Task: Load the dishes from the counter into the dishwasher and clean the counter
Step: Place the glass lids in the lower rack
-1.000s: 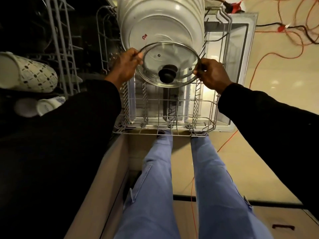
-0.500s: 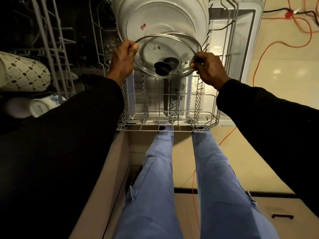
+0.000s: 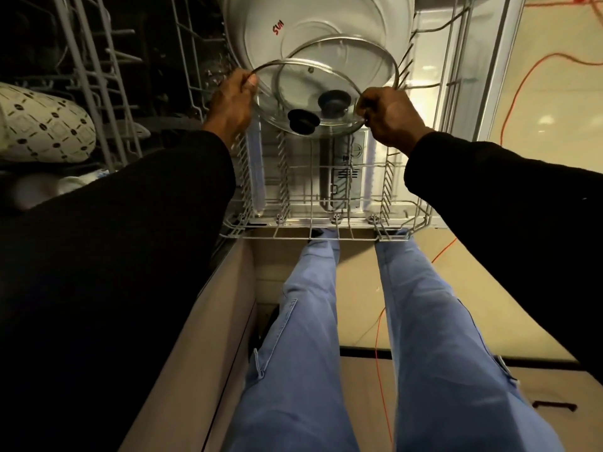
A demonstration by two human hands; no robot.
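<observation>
Two glass lids with black knobs overlap above the dishwasher's lower rack (image 3: 313, 234). The front lid (image 3: 293, 93) has its knob at the lower left. My left hand (image 3: 228, 106) grips its left rim, and my right hand (image 3: 388, 120) pinches its right rim. The rear lid (image 3: 352, 60) sits higher and further right, against a row of upright white plates (image 3: 326, 14) in the rack. Its rim runs just above my right knuckles. I cannot tell whether my right hand holds it too.
The open dishwasher door (image 3: 489, 93) lies under the pulled-out rack. At the left, the upper rack (image 3: 98, 76) holds a patterned mug (image 3: 45, 125). Orange cables (image 3: 522, 83) trail over the floor on the right. My legs stand below the rack's front edge.
One lid showed a second ago; now two have slid apart, the rear one up and right towards the plates. Both hands stayed on the rim.
</observation>
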